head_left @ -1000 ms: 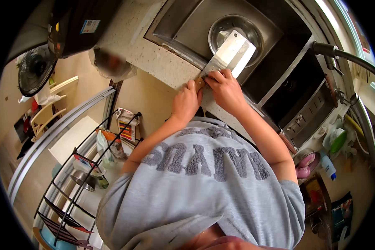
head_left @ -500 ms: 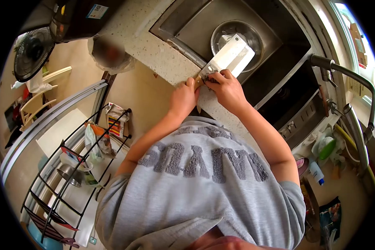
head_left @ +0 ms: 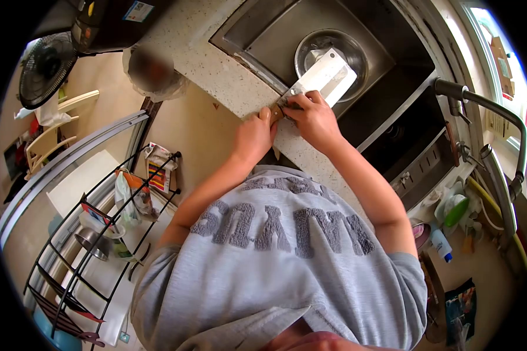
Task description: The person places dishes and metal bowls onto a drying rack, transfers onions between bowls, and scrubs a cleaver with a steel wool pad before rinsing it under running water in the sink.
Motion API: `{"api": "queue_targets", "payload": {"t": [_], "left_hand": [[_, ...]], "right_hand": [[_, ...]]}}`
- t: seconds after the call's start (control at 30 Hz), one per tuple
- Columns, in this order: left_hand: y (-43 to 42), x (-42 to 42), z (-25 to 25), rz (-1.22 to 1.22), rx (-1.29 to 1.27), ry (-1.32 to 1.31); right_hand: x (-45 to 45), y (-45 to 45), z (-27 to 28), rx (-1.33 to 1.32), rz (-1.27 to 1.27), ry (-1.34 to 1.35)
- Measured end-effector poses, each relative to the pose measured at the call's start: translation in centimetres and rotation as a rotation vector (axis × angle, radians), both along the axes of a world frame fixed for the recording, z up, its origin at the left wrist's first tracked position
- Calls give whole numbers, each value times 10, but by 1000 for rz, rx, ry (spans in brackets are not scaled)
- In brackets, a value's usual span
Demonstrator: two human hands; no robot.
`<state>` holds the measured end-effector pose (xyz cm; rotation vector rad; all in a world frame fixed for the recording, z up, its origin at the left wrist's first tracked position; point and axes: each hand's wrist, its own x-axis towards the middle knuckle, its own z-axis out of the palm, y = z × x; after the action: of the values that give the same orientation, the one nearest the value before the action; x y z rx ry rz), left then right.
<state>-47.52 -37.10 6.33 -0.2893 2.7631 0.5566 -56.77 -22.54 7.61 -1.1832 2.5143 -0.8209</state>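
Observation:
A cleaver (head_left: 323, 76) with a wide, shiny blade reaches out over the sink, its wooden handle toward me. Round that handle my left hand (head_left: 254, 138) is closed. My right hand (head_left: 318, 124) is closed at the handle end of the blade, pressing a small dark grey wad (head_left: 287, 100) against it; the wad looks like a steel wool scrubber, mostly covered by the fingers. Below the blade, a round metal bowl (head_left: 363, 57) sits in the steel sink (head_left: 269, 44), partly hidden by the cleaver, with something clear and shiny inside.
The speckled counter edge (head_left: 228, 88) runs between me and the sink. A second, darker basin and a faucet (head_left: 480, 96) are at right. A bag-lined bin (head_left: 178, 88) stands at left, above a black wire rack (head_left: 94, 257). Bottles and dishes lie at lower right.
My right hand and the grey wad have shifted slightly up and left along the blade's handle end. My left hand keeps its grip on the cleaver, which stays nearly in place.

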Motion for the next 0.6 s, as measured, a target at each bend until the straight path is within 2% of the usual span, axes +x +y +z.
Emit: {"api": "queue_targets", "payload": {"t": [0.6], "left_hand": [[2, 2, -4, 39, 47, 70]], "right_hand": [[3, -5, -1, 4, -45, 45]]}}
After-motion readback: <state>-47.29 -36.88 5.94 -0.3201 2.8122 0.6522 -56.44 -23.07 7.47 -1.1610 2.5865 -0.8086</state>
